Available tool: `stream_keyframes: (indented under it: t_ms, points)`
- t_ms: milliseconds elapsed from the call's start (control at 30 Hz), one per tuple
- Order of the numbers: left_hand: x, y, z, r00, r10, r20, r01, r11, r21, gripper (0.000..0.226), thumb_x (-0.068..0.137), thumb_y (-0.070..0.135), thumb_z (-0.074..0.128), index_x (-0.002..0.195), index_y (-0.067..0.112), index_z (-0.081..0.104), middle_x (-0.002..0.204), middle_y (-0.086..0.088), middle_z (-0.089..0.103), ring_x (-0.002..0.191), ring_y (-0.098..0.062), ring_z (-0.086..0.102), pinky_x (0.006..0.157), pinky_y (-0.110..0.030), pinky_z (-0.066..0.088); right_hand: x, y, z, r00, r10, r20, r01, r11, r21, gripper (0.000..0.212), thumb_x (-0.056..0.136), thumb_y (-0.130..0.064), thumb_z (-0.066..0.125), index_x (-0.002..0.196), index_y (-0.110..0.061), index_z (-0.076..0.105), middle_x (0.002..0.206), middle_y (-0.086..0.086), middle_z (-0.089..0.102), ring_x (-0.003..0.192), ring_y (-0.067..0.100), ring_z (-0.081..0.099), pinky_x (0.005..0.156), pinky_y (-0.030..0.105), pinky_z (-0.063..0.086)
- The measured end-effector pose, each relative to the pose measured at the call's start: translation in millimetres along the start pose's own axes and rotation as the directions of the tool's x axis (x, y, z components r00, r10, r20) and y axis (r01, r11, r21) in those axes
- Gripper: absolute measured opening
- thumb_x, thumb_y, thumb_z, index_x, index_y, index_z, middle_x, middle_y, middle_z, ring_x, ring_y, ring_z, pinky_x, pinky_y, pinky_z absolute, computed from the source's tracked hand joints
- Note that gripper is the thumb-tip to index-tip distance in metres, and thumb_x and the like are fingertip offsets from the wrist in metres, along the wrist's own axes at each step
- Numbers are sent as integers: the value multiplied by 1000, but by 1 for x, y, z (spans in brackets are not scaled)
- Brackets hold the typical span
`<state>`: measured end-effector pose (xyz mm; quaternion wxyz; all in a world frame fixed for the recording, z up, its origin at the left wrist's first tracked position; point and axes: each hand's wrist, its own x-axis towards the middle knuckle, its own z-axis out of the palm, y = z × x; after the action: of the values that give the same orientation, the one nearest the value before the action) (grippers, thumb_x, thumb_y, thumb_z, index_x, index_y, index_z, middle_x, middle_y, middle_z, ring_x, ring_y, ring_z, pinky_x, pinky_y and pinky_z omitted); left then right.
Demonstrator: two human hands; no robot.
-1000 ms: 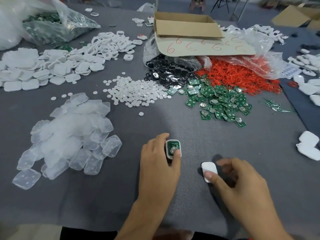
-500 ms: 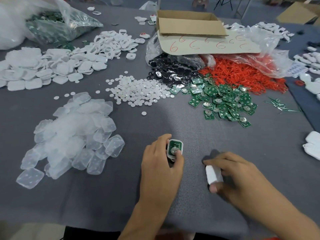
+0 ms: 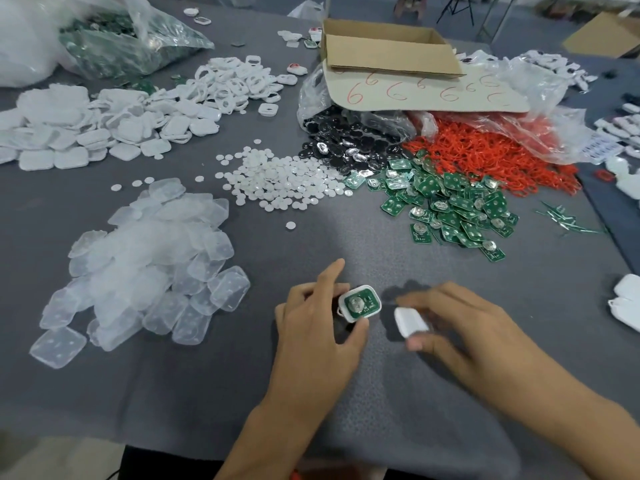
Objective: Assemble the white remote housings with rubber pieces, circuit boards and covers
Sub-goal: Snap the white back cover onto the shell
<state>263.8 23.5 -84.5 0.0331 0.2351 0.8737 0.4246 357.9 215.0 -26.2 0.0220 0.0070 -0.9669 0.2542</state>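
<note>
The white housing, a green circuit board seated inside, is tilted near the middle of the surface's front edge, pinched in the grip of the left hand. Just beside it, the right hand has its grip on a white cover. Pressed on skewed, the cover could jam or unseat the board.

The right hand is smeared with blur, its finger edges unclear; the white cover it pinches is blurred too, its far end behind the fingers; the left hand hides the near left side of the white housing; print on its circuit board is too small to read; both forearms run off the bottom edge; white pieces are cut by the right edge.
</note>
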Motion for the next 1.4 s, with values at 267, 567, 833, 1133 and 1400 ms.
stream_keyframes:
  t_ms: [267, 567, 833, 1133, 1400]
  points:
    - [7, -18, -21, 992, 51, 119, -42, 996, -73, 91, 79, 37, 83, 155, 37, 32, 116, 25, 57, 125, 4, 37, 98, 2, 24, 54, -16, 18, 997, -60, 44, 60, 998, 5, 39, 85, -36, 73, 120, -18, 72, 107, -1, 61, 98, 10, 54, 89, 1, 29]
    - [8, -20, -20, 992, 26, 122, -12, 993, -118, 83, 81, 45, 77, 152, 38, 34, 115, 23, 63, 123, 4, 44, 98, 0, 27, 62, -9, 24, 991, -113, 68, 111, 993, 27, 34, 79, -36, 80, 111, -24, 76, 97, -12, 55, 90, -6, 49, 82, 4, 34]
    - [11, -19, -23, 991, -9, 137, 24, 994, -109, 79, 81, 36, 81, 148, 41, 38, 111, 26, 66, 122, 4, 46, 101, -7, 31, 78, -4, 25, 992, -19, 126, 5, 994, 112, 30, 69, -33, 89, 97, -30, 80, 93, -14, 54, 83, 4, 57, 74, 18, 45]
    - [24, -6, -20, 987, -81, 141, 93, 993, -77, 52, 89, 24, 77, 135, 33, 56, 104, 16, 68, 111, -3, 49, 88, 2, 27, 65, 2, 34, 991, -69, 113, 58, 994, 94, 20, 85, -40, 73, 104, -33, 73, 101, -13, 49, 94, 2, 53, 76, 7, 37]
    - [8, 9, -12, 995, 17, 102, -18, 1000, 12, 19, 95, 23, 69, 115, 26, 69, 111, 16, 58, 106, -7, 40, 95, -17, 33, 40, -10, 46, 972, 188, -140, -102, 877, 470, 37, 79, 2, 80, 101, -28, 78, 100, -10, 64, 88, 16, 66, 82, 31, 55]
